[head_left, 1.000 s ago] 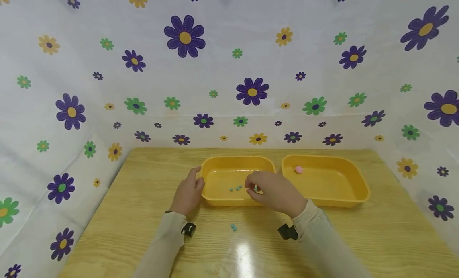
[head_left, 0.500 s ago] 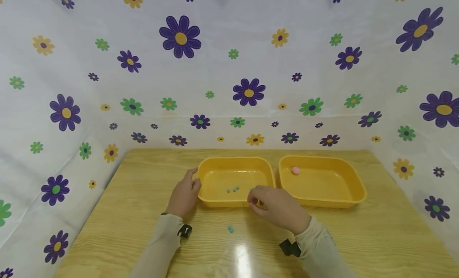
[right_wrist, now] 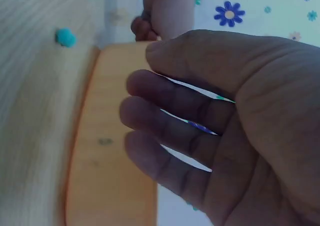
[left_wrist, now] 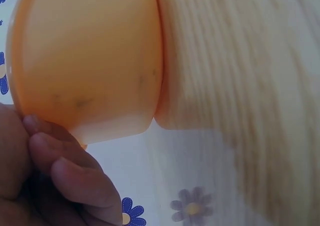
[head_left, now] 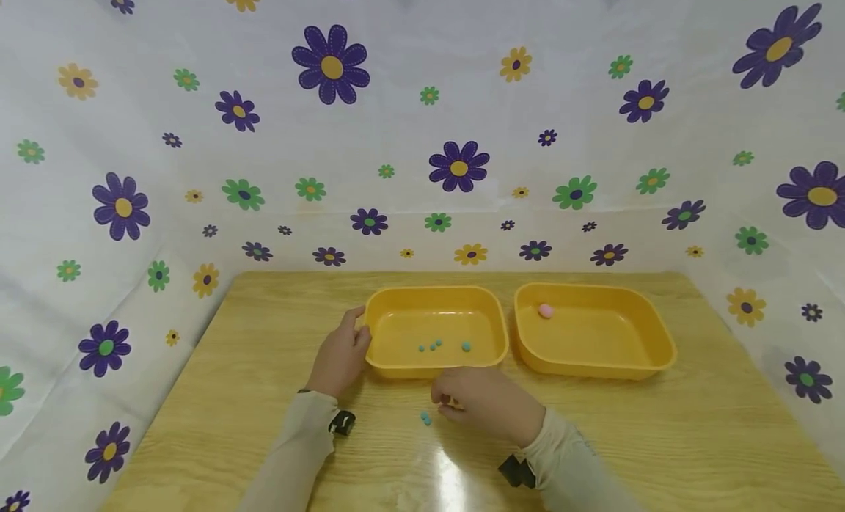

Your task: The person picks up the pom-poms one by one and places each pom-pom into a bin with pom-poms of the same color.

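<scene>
Yellow tray (head_left: 429, 325) holds teal beads (head_left: 466, 347), left hand (head_left: 339, 358) gripping it, right hand (head_left: 491, 398) loose, empty.

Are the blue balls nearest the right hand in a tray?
No, out: those blue balls lie on the wooden table, in front of the yellow tray the left hand touches.

The tabletop (head_left: 264, 314) is finished in wood grain, kinda glossy, with glare caught well away from its back edge. Nearer that edge, smooth, shiny-looking plastic is seen on the yellow left tray (head_left: 429, 325) and right tray (head_left: 594, 339). Behind it, lightly creased matt cloth (head_left: 396, 127) is hung.
</scene>
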A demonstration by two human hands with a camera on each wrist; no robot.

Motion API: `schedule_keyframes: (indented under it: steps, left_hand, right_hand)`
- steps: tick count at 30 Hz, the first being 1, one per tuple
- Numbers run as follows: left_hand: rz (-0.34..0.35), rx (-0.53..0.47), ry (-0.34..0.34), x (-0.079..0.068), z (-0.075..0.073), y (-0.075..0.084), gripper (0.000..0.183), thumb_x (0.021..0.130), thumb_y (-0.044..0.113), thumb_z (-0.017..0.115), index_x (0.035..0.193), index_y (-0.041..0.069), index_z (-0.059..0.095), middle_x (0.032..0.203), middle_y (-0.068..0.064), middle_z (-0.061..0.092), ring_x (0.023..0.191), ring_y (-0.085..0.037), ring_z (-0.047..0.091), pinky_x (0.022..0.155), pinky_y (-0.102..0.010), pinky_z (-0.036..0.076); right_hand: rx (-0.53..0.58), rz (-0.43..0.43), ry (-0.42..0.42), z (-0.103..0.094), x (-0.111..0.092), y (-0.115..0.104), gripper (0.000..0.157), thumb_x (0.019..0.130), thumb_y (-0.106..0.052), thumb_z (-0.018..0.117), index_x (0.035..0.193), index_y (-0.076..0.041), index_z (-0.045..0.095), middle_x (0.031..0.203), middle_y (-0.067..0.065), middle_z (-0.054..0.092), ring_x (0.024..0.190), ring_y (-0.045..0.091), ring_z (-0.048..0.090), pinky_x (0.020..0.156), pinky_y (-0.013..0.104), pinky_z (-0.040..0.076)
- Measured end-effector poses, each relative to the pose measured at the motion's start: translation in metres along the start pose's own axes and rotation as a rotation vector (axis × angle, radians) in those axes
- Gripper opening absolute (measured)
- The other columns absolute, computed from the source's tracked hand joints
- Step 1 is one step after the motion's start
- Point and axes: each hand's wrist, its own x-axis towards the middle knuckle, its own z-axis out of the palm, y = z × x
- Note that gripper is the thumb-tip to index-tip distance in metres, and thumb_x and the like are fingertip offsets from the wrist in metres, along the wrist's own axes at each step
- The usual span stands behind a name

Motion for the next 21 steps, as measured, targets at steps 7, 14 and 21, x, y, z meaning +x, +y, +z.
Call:
schedule_keyframes:
  steps: [7,14,21]
  left_hand:
    - [-0.007,0.004,0.004,0.002,0.002,-0.001,0.049,0.111,0.027,0.041,0.158,0.013,0.038,0.085,-0.007,0.065,0.063,-0.018,0.051,0.062,-0.032,0.044]
    - [-0.002,-0.003,0.002,0.001,0.002,-0.001,0.05,0.111,0.027,0.042,0.158,0.011,0.038,0.11,-0.013,0.072,0.071,-0.017,0.057,0.067,-0.033,0.047]
    - [-0.014,0.001,-0.005,0.001,0.001,0.003,0.05,0.111,0.025,0.041,0.158,0.011,0.038,0.107,-0.014,0.072,0.07,-0.017,0.057,0.066,-0.033,0.047]
  right_hand:
    - [0.006,-0.047,-0.094,0.024,0.002,-0.005,0.018,0.095,-0.006,0.07,0.109,-0.016,0.075,0.101,-0.004,0.066,0.09,0.007,0.063,0.079,0.021,0.051]
    - [-0.04,0.019,-0.15,0.031,0.003,-0.013,0.019,0.098,-0.007,0.066,0.113,-0.017,0.074,0.094,-0.004,0.06,0.078,0.005,0.055,0.069,0.02,0.048]
    - [-0.076,0.059,-0.165,0.036,0.005,-0.014,0.011,0.099,-0.01,0.066,0.104,-0.016,0.074,0.091,-0.006,0.057,0.075,0.004,0.053,0.067,0.022,0.048]
